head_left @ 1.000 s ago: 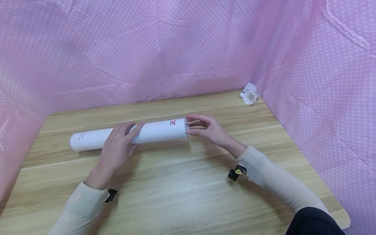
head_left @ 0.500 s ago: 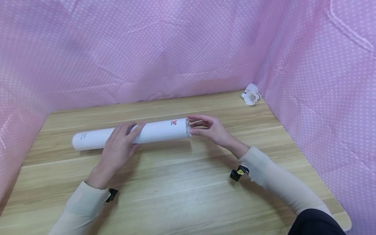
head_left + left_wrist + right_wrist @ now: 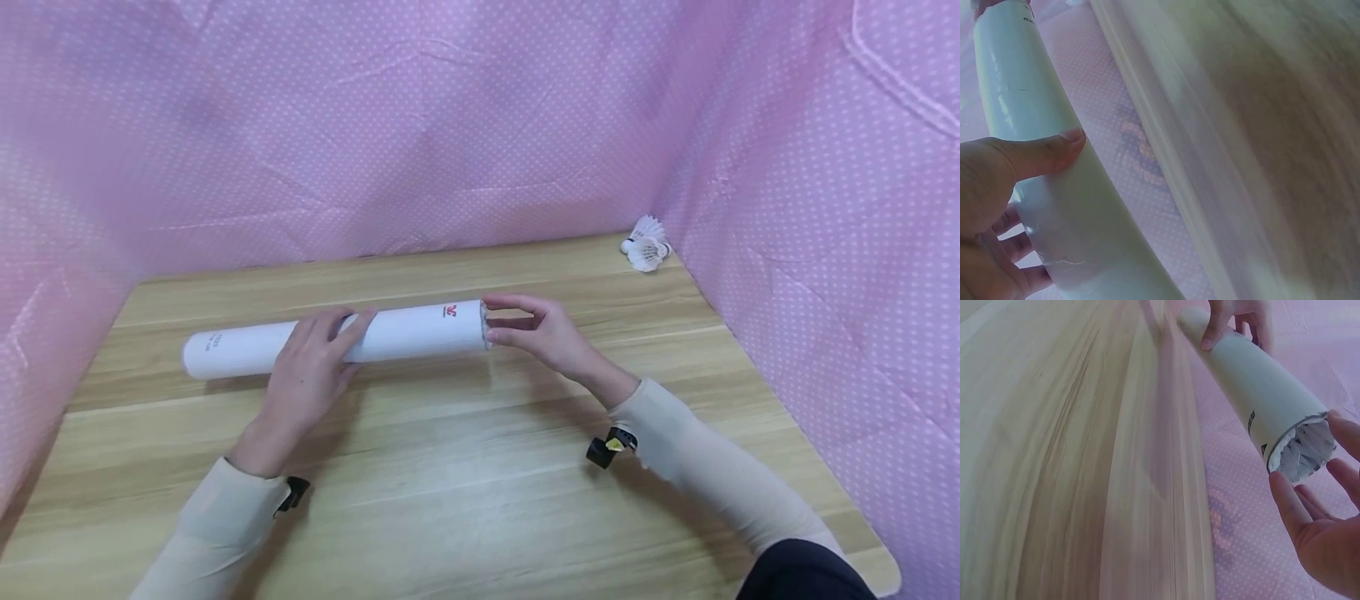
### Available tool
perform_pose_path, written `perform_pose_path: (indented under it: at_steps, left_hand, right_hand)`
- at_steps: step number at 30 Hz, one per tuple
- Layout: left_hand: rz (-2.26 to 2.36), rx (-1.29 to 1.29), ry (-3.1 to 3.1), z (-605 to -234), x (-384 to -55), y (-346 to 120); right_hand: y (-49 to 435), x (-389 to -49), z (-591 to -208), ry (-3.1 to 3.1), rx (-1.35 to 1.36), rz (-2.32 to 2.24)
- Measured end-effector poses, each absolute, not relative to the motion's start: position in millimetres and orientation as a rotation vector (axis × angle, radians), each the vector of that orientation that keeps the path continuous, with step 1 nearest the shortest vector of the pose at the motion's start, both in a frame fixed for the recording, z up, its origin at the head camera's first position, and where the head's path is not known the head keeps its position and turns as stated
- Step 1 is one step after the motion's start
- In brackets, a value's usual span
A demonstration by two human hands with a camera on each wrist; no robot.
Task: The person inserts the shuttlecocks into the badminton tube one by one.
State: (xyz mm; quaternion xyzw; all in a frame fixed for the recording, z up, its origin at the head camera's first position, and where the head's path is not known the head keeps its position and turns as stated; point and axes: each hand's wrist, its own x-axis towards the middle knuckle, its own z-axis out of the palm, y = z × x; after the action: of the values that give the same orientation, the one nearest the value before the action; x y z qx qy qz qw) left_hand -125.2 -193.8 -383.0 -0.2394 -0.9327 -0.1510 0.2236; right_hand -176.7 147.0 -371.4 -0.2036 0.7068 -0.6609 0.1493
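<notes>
A long white shuttlecock tube (image 3: 420, 331) with a small red logo lies crosswise above the wooden table, casting a shadow below it. Around its middle my left hand (image 3: 307, 367) grips it, thumb on the near side, as the left wrist view also shows with the thumb (image 3: 1047, 153) across the tube. My right hand (image 3: 551, 337) is at the tube's right end, fingers spread and fairly straight, fingertips right at the rim. White shuttlecock feathers (image 3: 1307, 447) fill that end in the right wrist view, with the thumb (image 3: 1288, 500) at the rim's lower side.
Two white shuttlecocks (image 3: 647, 244) lie together in the table's far right corner. Pink dotted cloth (image 3: 420, 150) hangs along the back and both sides of the wooden table (image 3: 450, 500). Each wrist carries a small black camera (image 3: 600, 452).
The view shifts slightly. Both hands keep their places on the tube; the feathers at the open end look a little more even with the rim than before.
</notes>
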Motion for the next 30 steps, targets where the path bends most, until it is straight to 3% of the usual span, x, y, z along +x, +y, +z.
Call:
perform_pose_path:
  at_steps: [30]
  left_hand:
    - [-0.472, -0.663, -2.543, -379, -124, -189]
  right_hand:
    - [164, -176, -365, 2.228, -0.68, -1.834]
